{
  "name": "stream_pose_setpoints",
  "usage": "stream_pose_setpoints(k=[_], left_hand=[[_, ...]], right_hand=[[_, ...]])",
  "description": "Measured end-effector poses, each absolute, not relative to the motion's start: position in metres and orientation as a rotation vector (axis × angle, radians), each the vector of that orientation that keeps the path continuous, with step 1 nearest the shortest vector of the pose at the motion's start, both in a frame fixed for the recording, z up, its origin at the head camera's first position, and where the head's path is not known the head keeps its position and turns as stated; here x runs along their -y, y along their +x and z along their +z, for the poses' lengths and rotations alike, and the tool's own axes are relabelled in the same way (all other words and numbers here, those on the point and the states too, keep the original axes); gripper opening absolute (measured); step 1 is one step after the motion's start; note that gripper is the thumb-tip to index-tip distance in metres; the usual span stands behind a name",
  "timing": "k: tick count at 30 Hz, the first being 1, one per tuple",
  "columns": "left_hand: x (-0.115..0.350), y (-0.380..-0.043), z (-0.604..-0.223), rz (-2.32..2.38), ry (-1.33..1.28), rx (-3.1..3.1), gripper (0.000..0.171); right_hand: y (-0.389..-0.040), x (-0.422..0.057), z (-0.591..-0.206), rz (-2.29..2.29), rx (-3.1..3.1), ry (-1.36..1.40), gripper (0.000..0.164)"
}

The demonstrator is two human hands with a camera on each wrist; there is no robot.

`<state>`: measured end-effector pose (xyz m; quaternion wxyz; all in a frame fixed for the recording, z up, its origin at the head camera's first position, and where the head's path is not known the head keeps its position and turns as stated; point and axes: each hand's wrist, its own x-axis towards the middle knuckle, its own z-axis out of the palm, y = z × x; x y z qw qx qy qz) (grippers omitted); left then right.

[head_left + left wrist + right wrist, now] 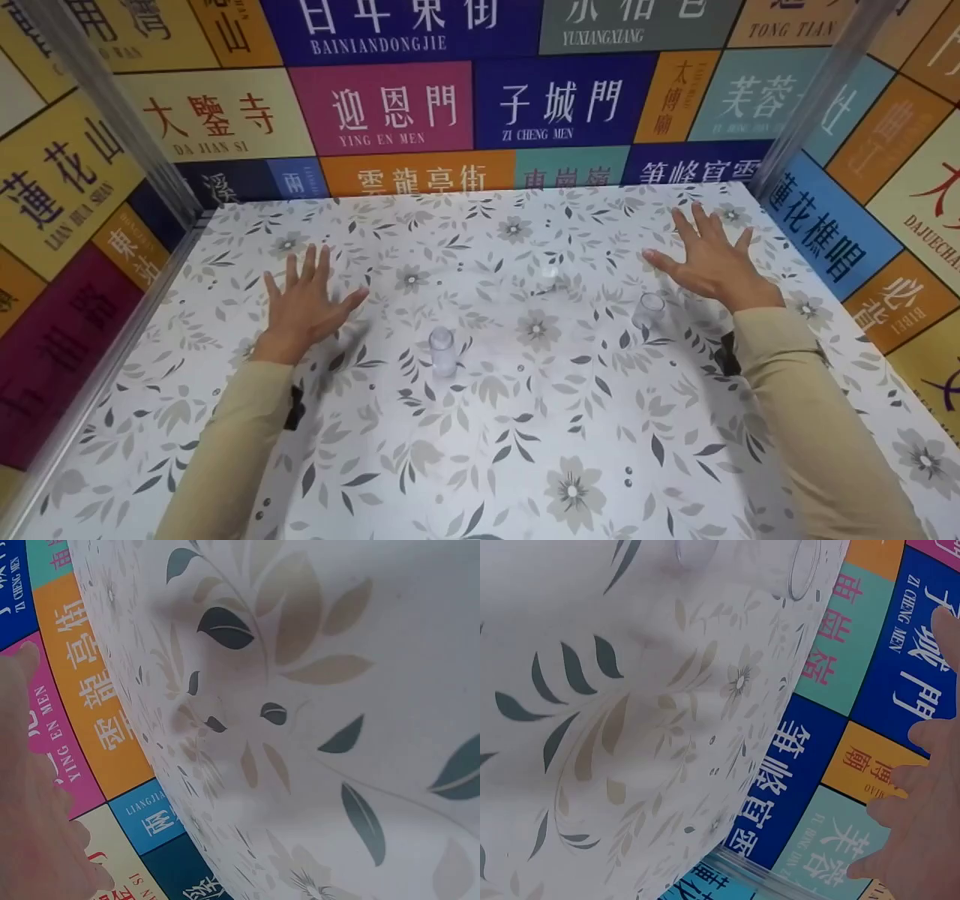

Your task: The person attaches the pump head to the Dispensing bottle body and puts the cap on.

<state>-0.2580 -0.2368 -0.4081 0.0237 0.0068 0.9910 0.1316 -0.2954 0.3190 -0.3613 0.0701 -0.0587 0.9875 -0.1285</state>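
Observation:
A small clear cylinder with a rounded top (442,354) stands on the flower-patterned table, right of my left hand (304,306). That hand hovers palm down with its fingers spread, holding nothing. My right hand (711,261) is also spread above the table and touches nothing. Just left of and below it is a small clear cup-like piece (649,310) with a round rim. Between the hands, farther back, lies a faint see-through object (550,276) whose kind I cannot tell. Part of a clear round-rimmed piece (804,571) shows at the top of the right wrist view.
The table (465,480) has a white cover with grey leaves and flowers. Colourful panels (382,105) with Chinese lettering stand behind it and at both sides. Clear upright edges (817,97) rise at the back corners. Dark bands (294,409) sit at the wrists.

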Motion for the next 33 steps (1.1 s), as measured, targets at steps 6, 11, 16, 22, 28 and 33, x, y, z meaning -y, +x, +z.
stream_pose_setpoints(k=[6, 11, 16, 22, 28, 33], left_hand=[[0.239, -0.252, -0.411, 0.409, 0.035, -3.075, 0.097], [0.235, -0.249, -0.413, 0.388, 0.080, -3.087, 0.097], [0.232, -0.244, -0.416, 0.366, 0.135, -3.098, 0.095], [0.227, -0.237, -0.419, 0.385, 0.202, -3.110, 0.093], [0.220, -0.231, -0.420, 0.386, 0.242, -3.113, 0.094], [0.214, -0.225, -0.422, 0.421, 0.287, -3.099, 0.094]], right_hand=[[-0.293, -0.309, -0.361, -0.399, -2.972, -0.204, 0.103], [-0.292, -0.302, -0.359, -0.404, -2.986, -0.222, 0.103], [-0.291, -0.294, -0.362, -0.437, -2.969, -0.241, 0.103], [-0.290, -0.282, -0.365, -0.455, -2.982, -0.296, 0.099], [-0.286, -0.270, -0.368, -0.431, -3.004, -0.359, 0.098], [-0.284, -0.261, -0.369, -0.434, -3.005, -0.397, 0.097]])
